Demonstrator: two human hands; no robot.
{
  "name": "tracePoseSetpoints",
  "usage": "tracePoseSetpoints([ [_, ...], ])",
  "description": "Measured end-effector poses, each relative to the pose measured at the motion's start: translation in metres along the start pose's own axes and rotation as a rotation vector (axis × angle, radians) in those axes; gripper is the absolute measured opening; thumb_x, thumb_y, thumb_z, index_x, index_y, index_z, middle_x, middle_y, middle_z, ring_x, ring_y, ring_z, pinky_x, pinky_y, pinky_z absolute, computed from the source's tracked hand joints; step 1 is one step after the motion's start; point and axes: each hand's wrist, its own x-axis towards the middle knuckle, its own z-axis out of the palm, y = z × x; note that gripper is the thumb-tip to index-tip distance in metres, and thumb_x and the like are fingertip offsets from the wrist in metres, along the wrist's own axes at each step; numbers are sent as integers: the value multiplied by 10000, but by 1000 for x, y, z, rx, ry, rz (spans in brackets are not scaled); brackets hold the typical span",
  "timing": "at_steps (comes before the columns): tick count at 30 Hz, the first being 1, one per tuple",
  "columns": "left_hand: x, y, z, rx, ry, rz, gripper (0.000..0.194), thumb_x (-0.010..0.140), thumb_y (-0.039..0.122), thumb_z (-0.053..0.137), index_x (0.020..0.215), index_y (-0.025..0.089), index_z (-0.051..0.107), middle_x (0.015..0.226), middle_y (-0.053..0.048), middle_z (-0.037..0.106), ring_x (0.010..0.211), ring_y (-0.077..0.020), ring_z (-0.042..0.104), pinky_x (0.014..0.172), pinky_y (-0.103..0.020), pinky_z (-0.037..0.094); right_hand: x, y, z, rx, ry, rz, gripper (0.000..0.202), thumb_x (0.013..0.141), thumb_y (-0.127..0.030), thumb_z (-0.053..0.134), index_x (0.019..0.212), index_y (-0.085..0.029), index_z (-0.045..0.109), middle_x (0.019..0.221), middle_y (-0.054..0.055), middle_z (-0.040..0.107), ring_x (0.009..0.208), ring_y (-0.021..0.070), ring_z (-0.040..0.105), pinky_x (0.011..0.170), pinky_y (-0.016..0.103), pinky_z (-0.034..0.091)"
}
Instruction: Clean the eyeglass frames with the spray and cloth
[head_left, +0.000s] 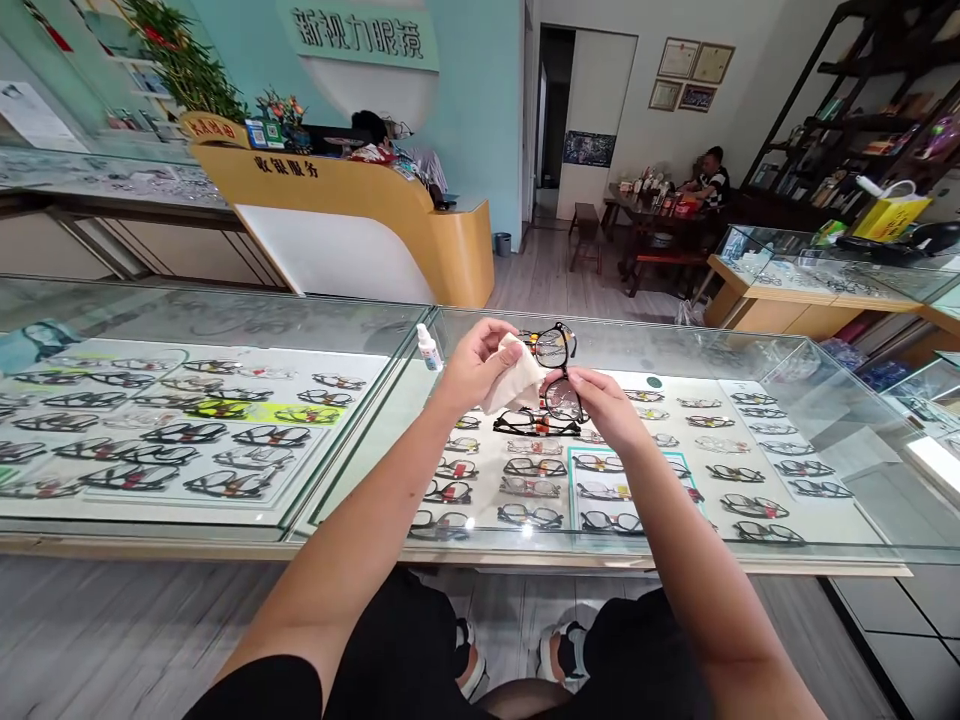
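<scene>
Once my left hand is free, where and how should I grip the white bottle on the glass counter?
Best bet: pinch the bottle around its labelled body, below the narrow top, bringing the left hand in from the right. It appears to stand upright on the glass counter, just left of that hand, so the thicker body probably offers the steadier hold.

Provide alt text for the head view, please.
A person's left hand holds a cream cloth beside black eyeglasses in the right hand, above a glass display case of eyeglass frames; a small white bottle stands at left.
</scene>
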Motion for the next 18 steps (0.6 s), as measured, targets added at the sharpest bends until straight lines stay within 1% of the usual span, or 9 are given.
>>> tracePoseSetpoints([
  [2, -2, -6, -2, 25, 17, 7, 589, 748, 677, 918, 961, 215, 621, 821, 5, 686, 698, -135, 606, 632, -241, 464, -1, -1, 1, -23, 5, 23, 404, 1033, -582, 674, 1161, -241, 850, 1089, 63, 808, 994, 227, 701, 1001, 367, 527],
  [5, -5, -8, -4, 126, 16, 73, 537, 816, 681, 863, 901, 205, 629, 826, -9, 676, 723, -141, 600, 651, -253, 469, -2, -2, 2, -48, 8, 39, 404, 1039, -573, 668, 1178, -243, 854, 1096, 65, 806, 979, 222, 696, 993, 360, 525],
  [7, -6, -5, -6, 165, -23, 111, 507, 896, 693, 781, 949, 203, 658, 866, -24, 682, 743, -146, 603, 667, -264, 479, -2, -3, 3, -51, 10, 43, 412, 1041, -576, 662, 1195, -243, 851, 1121, 71, 805, 995, 229, 698, 1004, 367, 528],
  [9, -7, -2, -7, 191, -95, 134, 486, 965, 687, 699, 1018, 204, 676, 919, -37, 693, 773, -153, 618, 701, -277, 498, -2, -4, 3, -59, 14, 49, 428, 1040, -590, 656, 1203, -243, 847, 1138, 76, 805, 1018, 237, 699, 1020, 379, 532],
  [11, -8, 1, -8, 239, -148, 168, 455, 1005, 656, 661, 1056, 205, 696, 975, -50, 701, 834, -166, 639, 771, -296, 521, -2, -4, 3, -73, 6, 51, 438, 1035, -602, 656, 1188, -239, 848, 1143, 76, 803, 1008, 235, 695, 1026, 384, 533],
  [14, -9, 3, -9, 324, -159, 240, 393, 1020, 593, 672, 1045, 209, 755, 1057, -68, 693, 942, -189, 656, 883, -329, 530, -2, -5, 5, -85, -35, 62, 442, 1032, -612, 659, 1149, -228, 845, 1115, 74, 799, 949, 220, 687, 986, 375, 538],
  [18, -10, 1, -8, 376, -130, 295, 342, 1006, 555, 706, 1051, 237, 823, 1087, -73, 646, 982, -206, 646, 907, -348, 531, -3, -8, 10, -120, -92, 77, 464, 1031, -631, 652, 1117, -218, 843, 1084, 79, 797, 897, 212, 676, 902, 362, 539],
])
